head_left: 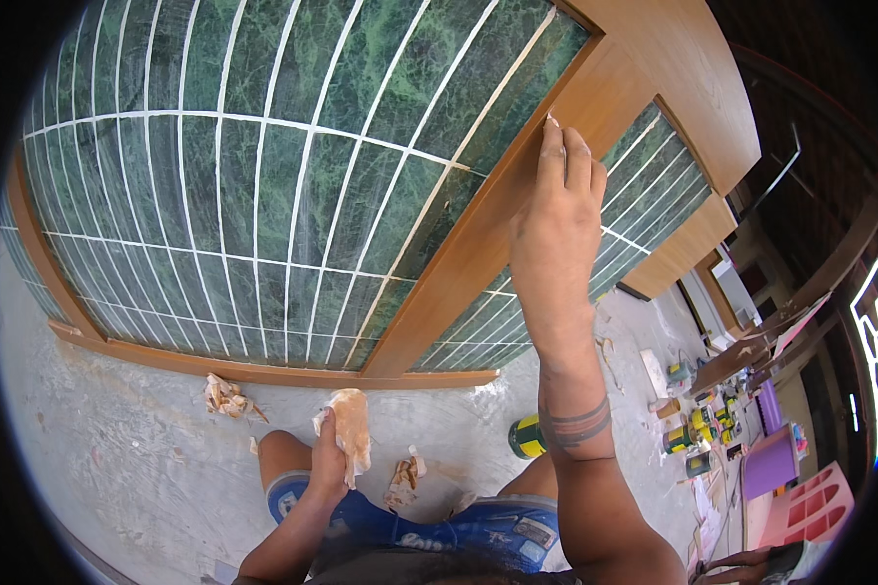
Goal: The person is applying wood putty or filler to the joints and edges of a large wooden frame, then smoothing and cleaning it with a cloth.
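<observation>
Head view: lower centre, our left grip (pixel 332 466) clasps a smeared slab (pixel 353 429); upper right, our right grip (pixel 558 229) is at the wooden frame (pixel 473 239), its hold we cannot tell.

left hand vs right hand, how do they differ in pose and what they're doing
The left hand grips a putty-smeared slab; the right hand has its fingertips at the brown wooden post. The left hand is low near the lap, while the right hand reaches out, higher in the picture. Both are bare.
</observation>
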Demonstrator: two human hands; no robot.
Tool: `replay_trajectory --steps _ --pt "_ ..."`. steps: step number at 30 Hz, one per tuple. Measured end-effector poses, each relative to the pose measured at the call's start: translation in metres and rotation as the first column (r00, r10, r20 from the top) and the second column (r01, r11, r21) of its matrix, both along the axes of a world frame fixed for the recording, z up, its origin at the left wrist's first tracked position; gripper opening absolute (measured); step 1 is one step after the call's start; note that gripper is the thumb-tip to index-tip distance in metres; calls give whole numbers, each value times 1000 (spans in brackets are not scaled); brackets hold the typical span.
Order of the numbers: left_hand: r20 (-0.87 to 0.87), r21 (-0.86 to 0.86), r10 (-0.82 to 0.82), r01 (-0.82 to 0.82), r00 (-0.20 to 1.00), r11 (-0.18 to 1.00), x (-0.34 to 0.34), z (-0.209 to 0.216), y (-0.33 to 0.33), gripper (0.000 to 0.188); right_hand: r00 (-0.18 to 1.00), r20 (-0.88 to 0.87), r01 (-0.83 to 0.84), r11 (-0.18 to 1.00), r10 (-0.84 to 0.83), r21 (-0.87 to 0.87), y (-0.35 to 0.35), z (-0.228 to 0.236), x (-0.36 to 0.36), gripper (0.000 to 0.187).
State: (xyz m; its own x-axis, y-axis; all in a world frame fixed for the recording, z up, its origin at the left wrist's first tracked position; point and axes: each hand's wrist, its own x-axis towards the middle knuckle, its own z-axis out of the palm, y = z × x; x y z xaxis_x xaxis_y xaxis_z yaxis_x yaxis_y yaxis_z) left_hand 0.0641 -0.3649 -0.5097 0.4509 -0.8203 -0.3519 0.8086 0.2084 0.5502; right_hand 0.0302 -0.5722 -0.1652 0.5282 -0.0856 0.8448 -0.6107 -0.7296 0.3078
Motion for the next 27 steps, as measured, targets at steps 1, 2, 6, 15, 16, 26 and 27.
replay_trajectory --steps 1,2,6,15,16,26,27 --pt "2 -6 -5 5 1000 1000 0 0 0 58 1000 14 -9 1000 9 1 0 -1 1 74" --pt "3 -6 -4 4 1000 1000 0 -1 0 58 999 29 -18 1000 18 3 0 -1 2 74" --pt "-1 -12 -10 10 1000 1000 0 0 2 59 999 47 -15 999 17 -41 0 4 4 71" --pt "18 6 -14 14 1000 1000 4 0 6 58 999 37 2 1000 -1 -26 1 -2 3 70" --pt "19 4 -10 10 1000 1000 4 -1 6 58 1000 30 1 1000 0 -18 0 -2 3 72" --pt "0 20 -9 9 1000 1000 3 5 7 58 1000 25 12 1000 -13 14 2 -1 2 74" --pt "8 6 -3 3 1000 1000 3 1 6 58 1000 24 14 1000 -14 13 2 -3 1 74"
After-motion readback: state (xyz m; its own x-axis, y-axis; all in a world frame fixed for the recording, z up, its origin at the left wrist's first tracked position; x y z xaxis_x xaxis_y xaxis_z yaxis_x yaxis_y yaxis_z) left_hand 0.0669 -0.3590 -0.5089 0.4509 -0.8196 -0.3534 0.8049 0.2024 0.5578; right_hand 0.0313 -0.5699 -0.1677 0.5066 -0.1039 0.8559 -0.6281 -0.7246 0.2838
